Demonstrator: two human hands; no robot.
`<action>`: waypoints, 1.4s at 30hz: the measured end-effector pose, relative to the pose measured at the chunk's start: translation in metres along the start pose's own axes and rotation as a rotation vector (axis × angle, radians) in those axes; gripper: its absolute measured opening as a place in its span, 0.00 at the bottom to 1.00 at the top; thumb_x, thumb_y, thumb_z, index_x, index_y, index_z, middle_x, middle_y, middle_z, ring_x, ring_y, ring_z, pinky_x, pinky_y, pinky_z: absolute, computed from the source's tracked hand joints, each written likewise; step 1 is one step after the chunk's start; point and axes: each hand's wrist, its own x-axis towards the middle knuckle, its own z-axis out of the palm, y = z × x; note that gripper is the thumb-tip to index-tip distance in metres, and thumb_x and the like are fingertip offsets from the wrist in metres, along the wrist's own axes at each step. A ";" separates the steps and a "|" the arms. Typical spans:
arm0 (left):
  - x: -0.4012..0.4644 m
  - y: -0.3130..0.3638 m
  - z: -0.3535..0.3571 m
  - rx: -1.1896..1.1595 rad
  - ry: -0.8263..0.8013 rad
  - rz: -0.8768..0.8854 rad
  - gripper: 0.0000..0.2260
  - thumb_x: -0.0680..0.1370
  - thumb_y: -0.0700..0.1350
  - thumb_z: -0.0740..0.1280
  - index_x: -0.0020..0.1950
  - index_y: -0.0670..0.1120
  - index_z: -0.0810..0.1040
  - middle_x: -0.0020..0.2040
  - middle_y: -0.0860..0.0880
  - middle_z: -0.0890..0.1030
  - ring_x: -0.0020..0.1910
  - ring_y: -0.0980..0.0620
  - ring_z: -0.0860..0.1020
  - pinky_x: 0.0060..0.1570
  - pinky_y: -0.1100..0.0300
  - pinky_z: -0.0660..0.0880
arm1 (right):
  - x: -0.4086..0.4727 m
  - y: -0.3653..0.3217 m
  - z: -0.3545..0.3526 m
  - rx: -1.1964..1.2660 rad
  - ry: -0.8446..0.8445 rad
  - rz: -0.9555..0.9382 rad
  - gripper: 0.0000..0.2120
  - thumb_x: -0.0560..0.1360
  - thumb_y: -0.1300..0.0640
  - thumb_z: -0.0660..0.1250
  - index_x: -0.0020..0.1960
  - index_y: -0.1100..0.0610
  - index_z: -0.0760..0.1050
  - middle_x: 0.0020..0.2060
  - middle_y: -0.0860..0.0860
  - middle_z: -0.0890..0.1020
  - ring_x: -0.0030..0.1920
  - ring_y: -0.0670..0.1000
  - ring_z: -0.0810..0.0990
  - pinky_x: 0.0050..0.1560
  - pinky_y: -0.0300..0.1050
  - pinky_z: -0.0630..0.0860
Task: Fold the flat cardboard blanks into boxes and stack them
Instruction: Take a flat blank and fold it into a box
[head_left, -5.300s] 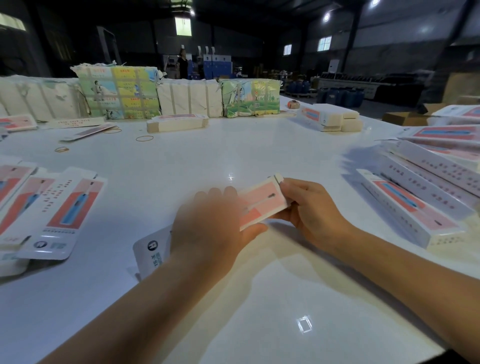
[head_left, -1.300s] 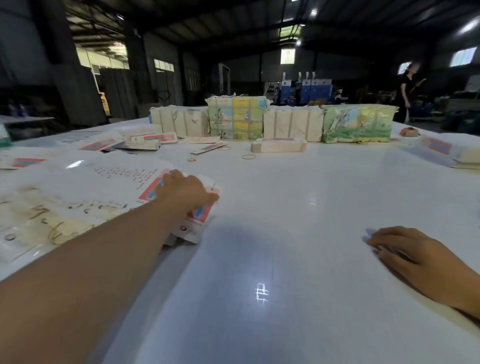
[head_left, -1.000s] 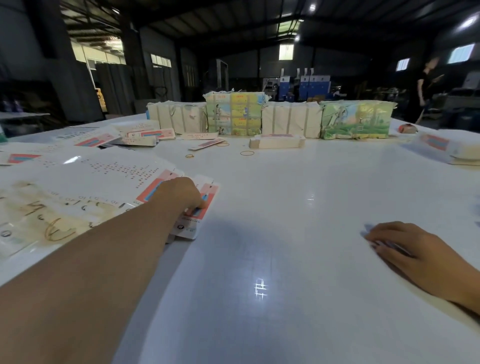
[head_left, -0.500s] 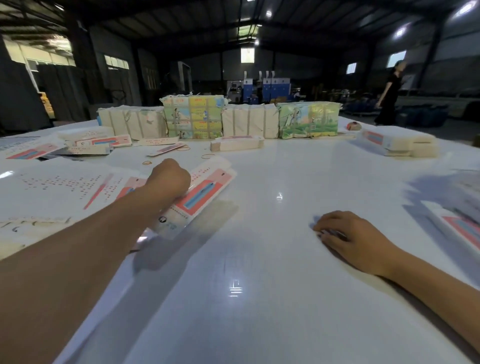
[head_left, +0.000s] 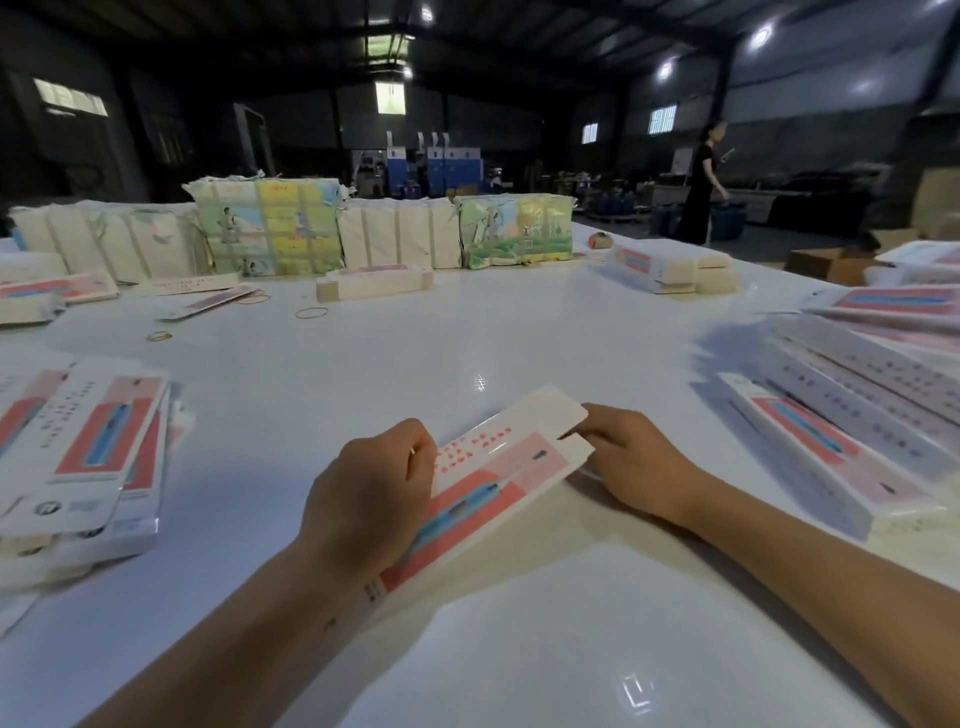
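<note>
- Head view, the blank: one flat cardboard blank (head_left: 498, 478) now lies slanted in front of the person, low over the white table (head_left: 467, 338), between both hands. Half a second ago it was still out at the left, lifted only by the left hand over the pile of blanks.
- Head view, left hand: the left hand (head_left: 371, 493) grips the near part of the blank. Its fingers curl over the printed face and the back of the hand covers the lower end. A moment ago this arm was stretched far out to the left; it has come back to the centre.
- Head view, right hand: the right hand (head_left: 631, 462) holds the far end of the blank, with its fingertips at the notch between the two end flaps. How tightly they pinch, I cannot tell. Before, this hand rested on the table and held nothing.
- Head view, supply and result: the pile of flat blanks (head_left: 88, 457) stays at the left, and the folded boxes (head_left: 841, 447) lie in rows at the right, well apart from the hands.
- What the change means: in my judgement the fetching of a new blank is finished and the folding begins now. The blank is still flat, so no side is opened yet. Probably the next step is to open it into a tube and then close the end flaps.
- Background: wrapped bundles (head_left: 270, 234) stand along the far edge, and a person (head_left: 701, 192) walks behind the table.
</note>
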 end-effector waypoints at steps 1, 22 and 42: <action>0.000 -0.001 0.000 -0.015 0.003 0.009 0.12 0.81 0.51 0.54 0.42 0.47 0.69 0.52 0.48 0.81 0.38 0.49 0.80 0.35 0.58 0.79 | 0.001 -0.005 -0.002 0.268 0.046 0.081 0.15 0.73 0.73 0.54 0.46 0.66 0.80 0.42 0.61 0.82 0.41 0.60 0.77 0.41 0.42 0.74; -0.001 0.036 0.001 0.312 0.074 -0.016 0.42 0.59 0.75 0.48 0.68 0.53 0.59 0.53 0.56 0.72 0.43 0.58 0.69 0.34 0.69 0.63 | -0.010 -0.024 0.013 -0.084 0.306 -0.140 0.16 0.78 0.49 0.57 0.63 0.50 0.76 0.68 0.46 0.66 0.59 0.41 0.70 0.54 0.36 0.74; 0.004 0.021 -0.013 0.138 -0.108 0.014 0.34 0.66 0.71 0.64 0.67 0.56 0.61 0.58 0.59 0.72 0.46 0.56 0.72 0.33 0.68 0.66 | -0.006 -0.024 0.000 0.741 -0.134 0.049 0.15 0.60 0.55 0.74 0.47 0.54 0.84 0.53 0.54 0.83 0.54 0.53 0.81 0.63 0.52 0.73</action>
